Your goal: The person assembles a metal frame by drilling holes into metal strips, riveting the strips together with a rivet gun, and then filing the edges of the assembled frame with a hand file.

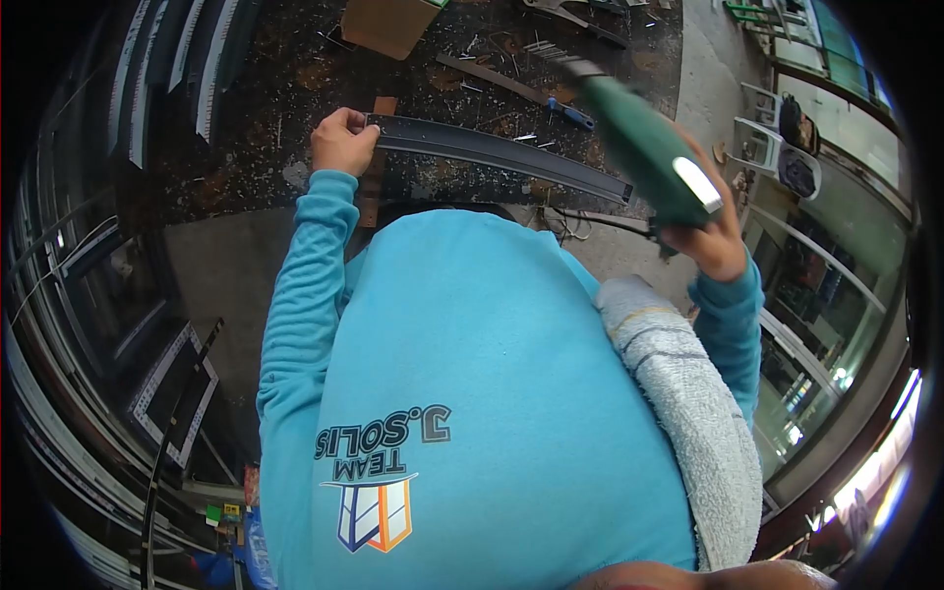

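Note:
My left hand pinches the left end of a long dark grey metal profile that lies across the near edge of the dark, speckled workbench. A brown strip runs under that end. In my right hand is a green power tool, held above the profile's right end and blurred at its tip. The tool's front points to the upper left, apart from the profile. A cable runs near my right hand.
Behind the profile lie a flat metal bar, a blue-handled screwdriver and scattered metal bits. A cardboard box stands at the back. More long profiles lie at the left. White chairs stand at the right.

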A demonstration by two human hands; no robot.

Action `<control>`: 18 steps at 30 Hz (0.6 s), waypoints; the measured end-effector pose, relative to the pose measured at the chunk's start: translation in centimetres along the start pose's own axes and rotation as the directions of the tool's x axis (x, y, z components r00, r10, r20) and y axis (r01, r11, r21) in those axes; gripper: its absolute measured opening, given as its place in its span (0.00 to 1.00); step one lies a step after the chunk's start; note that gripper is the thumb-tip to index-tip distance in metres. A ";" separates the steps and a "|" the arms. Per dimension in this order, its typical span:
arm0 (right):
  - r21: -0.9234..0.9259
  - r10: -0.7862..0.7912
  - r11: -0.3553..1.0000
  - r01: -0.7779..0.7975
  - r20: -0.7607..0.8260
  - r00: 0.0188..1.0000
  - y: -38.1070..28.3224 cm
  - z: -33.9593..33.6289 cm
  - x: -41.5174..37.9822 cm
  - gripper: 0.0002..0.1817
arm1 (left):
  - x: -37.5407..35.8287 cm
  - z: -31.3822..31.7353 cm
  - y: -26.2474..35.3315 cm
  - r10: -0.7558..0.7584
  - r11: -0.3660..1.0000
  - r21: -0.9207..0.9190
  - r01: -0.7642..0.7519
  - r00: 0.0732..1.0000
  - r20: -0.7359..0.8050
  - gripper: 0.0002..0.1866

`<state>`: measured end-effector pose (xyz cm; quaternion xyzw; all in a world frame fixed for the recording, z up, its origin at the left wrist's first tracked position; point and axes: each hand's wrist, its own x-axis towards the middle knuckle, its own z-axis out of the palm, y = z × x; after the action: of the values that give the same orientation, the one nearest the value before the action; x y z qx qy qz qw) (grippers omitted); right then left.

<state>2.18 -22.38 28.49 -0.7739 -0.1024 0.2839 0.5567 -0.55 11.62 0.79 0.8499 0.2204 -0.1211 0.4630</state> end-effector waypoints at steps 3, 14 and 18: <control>-0.044 0.047 0.998 -0.038 0.241 0.969 0.3 4.5 4.9 0.45 | -0.4 0.0 0.5 -0.034 0.999 -0.017 0.034 0.999 0.007 0.14; -0.501 0.236 0.865 0.025 0.449 0.862 -0.1 10.4 12.4 0.49 | -0.6 0.6 0.1 -0.027 0.995 -0.096 0.023 0.999 -0.032 0.12; -0.516 0.228 0.855 0.056 0.470 0.853 0.3 10.6 13.2 0.49 | -0.2 1.2 -0.7 0.015 0.999 -0.042 -0.019 0.996 -0.093 0.13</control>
<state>7.04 -7.73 21.60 -0.7926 -0.2832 0.4682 0.2691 -1.12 10.87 -0.30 0.8464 0.2370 -0.0731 0.4713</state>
